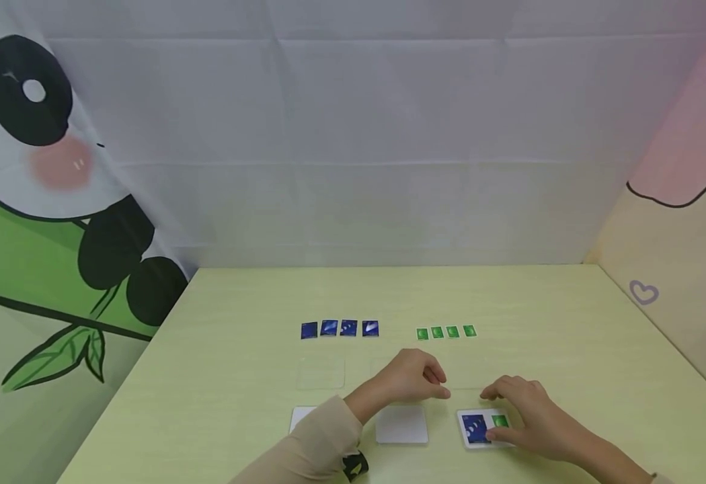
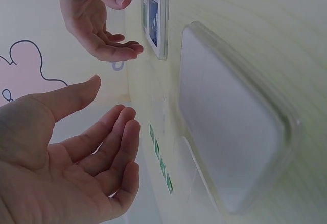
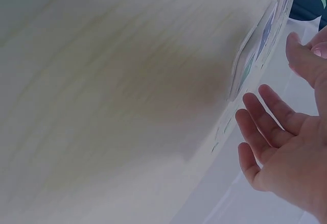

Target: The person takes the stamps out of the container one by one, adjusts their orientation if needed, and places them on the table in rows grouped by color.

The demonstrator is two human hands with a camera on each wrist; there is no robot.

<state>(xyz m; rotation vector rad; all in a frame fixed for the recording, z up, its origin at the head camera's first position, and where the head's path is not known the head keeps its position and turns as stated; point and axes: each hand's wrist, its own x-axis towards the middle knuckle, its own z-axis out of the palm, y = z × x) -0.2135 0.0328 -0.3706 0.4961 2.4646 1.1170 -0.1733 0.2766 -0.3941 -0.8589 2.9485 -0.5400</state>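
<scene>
My right hand (image 1: 525,417) hovers beside a shallow white case (image 1: 471,446), its fingers loosely bent and nothing gripped. On this case lie a dark blue card (image 1: 474,427) with pale crescents and a smaller green card (image 1: 499,421). My left hand (image 1: 410,376) is in the air behind a plain white case (image 1: 401,425), fingers relaxed and apart from the thumb. In the left wrist view the palm of that hand (image 2: 87,168) shows with nothing in it. A third white case (image 1: 300,415) is mostly hidden by the left sleeve.
Farther back, several dark blue cards (image 1: 348,328) lie in a row, with a row of small green cards (image 1: 438,332) to their right. Clear flat lids (image 1: 321,374) lie between the cards and the cases. A white cloth wall (image 1: 389,148) stands behind the table (image 1: 238,302).
</scene>
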